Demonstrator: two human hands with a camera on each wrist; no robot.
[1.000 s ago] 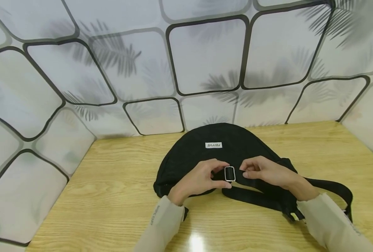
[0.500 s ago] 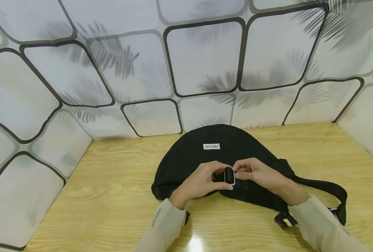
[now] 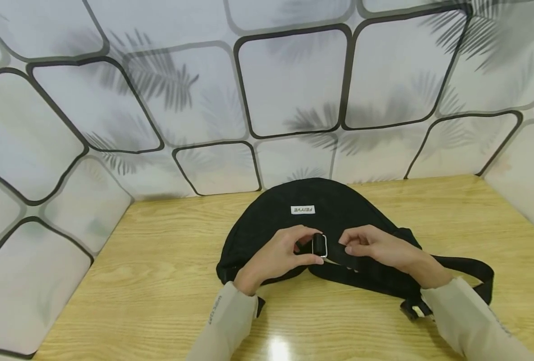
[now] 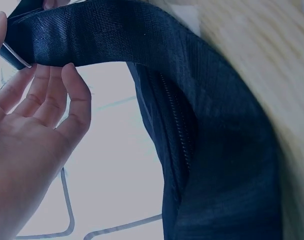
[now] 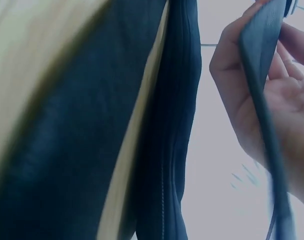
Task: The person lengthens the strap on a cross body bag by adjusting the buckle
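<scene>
A black half-moon waist bag point(image 3: 321, 193) with a white label lies on the table. In front of it my left hand point(image 3: 278, 255) holds a silver rectangular strap slider point(image 3: 325, 245) between thumb and fingers, black webbing threaded through it. The left wrist view shows the left hand's point(image 4: 42, 120) fingertips along the edge of the broad strap point(image 4: 102, 35). My right hand point(image 3: 386, 246) is just right of the slider, apart from it, fingers curled. In the right wrist view, a strap point(image 5: 257, 60) runs up between that hand's point(image 5: 292, 100) thumb and fingers.
The wood-grain table point(image 3: 159, 281) meets a patterned backdrop point(image 3: 294, 80) behind the bag. A strap loop point(image 3: 470, 263) lies to the right, and a black plastic buckle point(image 3: 413, 309) rests near the right sleeve. Another black piece point(image 3: 260, 306) peeks out by the left sleeve.
Half a second ago the right fingertips were at the slider. Since then the left hand has shifted left with it and the right hand slightly right, leaving a gap between them.
</scene>
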